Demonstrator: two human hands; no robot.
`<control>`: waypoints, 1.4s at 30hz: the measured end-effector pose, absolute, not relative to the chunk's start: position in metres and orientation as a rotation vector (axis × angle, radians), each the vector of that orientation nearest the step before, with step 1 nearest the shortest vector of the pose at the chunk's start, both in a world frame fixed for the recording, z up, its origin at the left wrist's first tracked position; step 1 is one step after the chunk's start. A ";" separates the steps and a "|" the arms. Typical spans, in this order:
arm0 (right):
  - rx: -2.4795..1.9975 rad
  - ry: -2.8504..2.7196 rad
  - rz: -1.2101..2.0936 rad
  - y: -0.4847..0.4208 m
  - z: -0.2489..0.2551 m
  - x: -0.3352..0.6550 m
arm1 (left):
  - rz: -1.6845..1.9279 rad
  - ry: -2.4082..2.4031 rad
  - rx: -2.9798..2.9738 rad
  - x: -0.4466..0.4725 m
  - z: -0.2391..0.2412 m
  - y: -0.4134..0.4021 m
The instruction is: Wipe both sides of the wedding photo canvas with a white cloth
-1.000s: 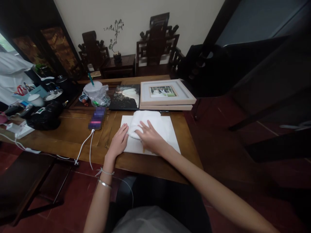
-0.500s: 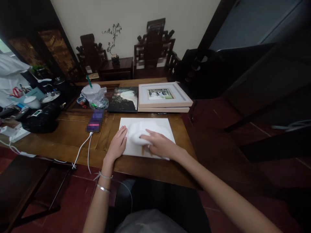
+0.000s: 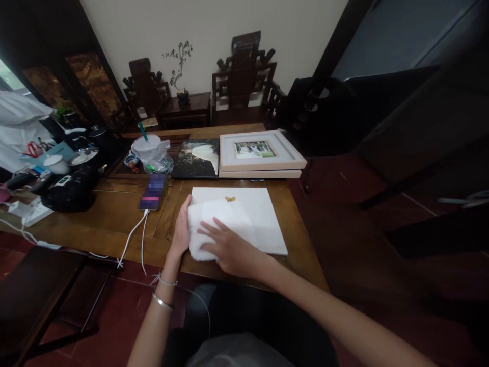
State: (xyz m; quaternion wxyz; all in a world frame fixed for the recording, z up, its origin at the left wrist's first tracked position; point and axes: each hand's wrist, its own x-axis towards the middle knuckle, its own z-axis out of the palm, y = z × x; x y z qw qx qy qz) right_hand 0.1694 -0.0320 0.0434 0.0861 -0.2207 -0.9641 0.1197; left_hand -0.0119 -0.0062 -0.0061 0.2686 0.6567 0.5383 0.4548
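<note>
A flat white panel [image 3: 263,219] lies at the table's near edge, with a small gold-brown shape [image 3: 229,199] near its far side. Over the panel's left part is a fluffy white cloth [image 3: 196,247]. My right hand [image 3: 229,250] presses on this cloth, fingers spread across its top; the thumb is hidden. On the panel's left side, my left hand [image 3: 182,224] rests on edge with fingers stretched along the border, against the cloth. Its thumb is not clearly visible.
Behind the panel lie a dark photo print [image 3: 196,158] and stacked light wood picture frames [image 3: 263,150]. To the left are a phone [image 3: 153,191] on a white cable, a lidded cup [image 3: 147,142] in plastic, and a black camera [image 3: 71,188].
My right hand has swept the cloth left and toward me, its fingers spreading. The gold-brown shape near the far side has come into view. My left hand has turned more onto its edge.
</note>
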 end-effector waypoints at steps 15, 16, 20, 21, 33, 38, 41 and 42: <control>-1.412 -2.547 0.401 0.059 0.066 0.158 | 0.914 1.475 2.151 -0.009 -0.006 -0.005; -1.370 -2.553 0.421 0.067 0.066 0.151 | 0.913 1.478 2.158 -0.009 -0.006 -0.005; -1.258 -2.553 0.514 0.081 0.061 0.139 | 0.915 1.492 2.162 -0.010 -0.007 -0.005; -1.262 -2.537 0.531 0.081 0.060 0.143 | 0.914 1.492 2.161 -0.011 -0.007 -0.005; -1.529 -2.329 0.481 0.025 0.041 0.282 | 0.930 1.471 2.144 -0.008 -0.006 -0.005; -1.429 -2.587 0.603 -0.046 0.040 0.309 | 0.911 1.472 2.162 -0.008 -0.007 -0.005; -1.444 -2.595 0.671 -0.056 0.039 0.319 | 0.881 1.469 2.195 -0.009 -0.007 -0.004; -1.470 -2.568 0.669 -0.050 0.038 0.319 | 0.877 1.466 2.202 -0.009 -0.006 -0.004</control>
